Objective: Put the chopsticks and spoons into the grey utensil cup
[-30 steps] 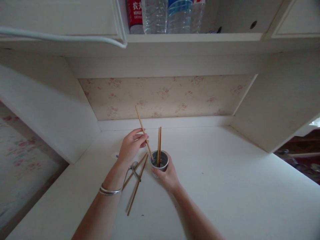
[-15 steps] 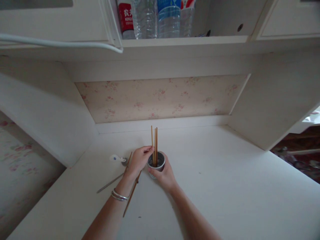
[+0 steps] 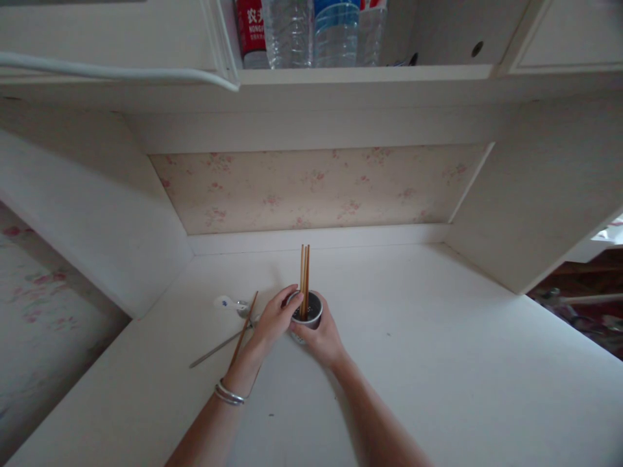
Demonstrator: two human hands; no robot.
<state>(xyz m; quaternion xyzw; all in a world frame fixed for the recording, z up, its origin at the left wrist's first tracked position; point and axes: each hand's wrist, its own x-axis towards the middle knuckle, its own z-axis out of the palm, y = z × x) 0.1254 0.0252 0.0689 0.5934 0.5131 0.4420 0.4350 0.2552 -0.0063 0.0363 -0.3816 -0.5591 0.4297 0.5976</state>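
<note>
My right hand [image 3: 325,338] is wrapped around a grey cup [image 3: 314,322] with a dark inside, thumb across its near side. Upright wooden chopsticks [image 3: 305,275] stand together in this cup. At its left rim, my left hand [image 3: 276,319] is closed, with thumb and fingertips against the leftmost chopstick. A loose brown chopstick [image 3: 247,322] lies left of that hand and runs under the forearm. Beside it are a thin metal handle [image 3: 219,348] and a white spoon [image 3: 224,302] with a blue mark. A small metal piece near the spoon is partly covered.
Around the cup spreads a white countertop [image 3: 413,363], with side panels at left and right. Overhead, an open cabinet shelf [image 3: 365,75] holds several plastic bottles [image 3: 335,35]. A white cable [image 3: 121,72] hangs along the cabinet at upper left.
The leftmost chopstick has come upright and closer to the others. My left hand has shifted slightly right and its forearm now covers more of the loose chopsticks. My right hand keeps holding the cup.
</note>
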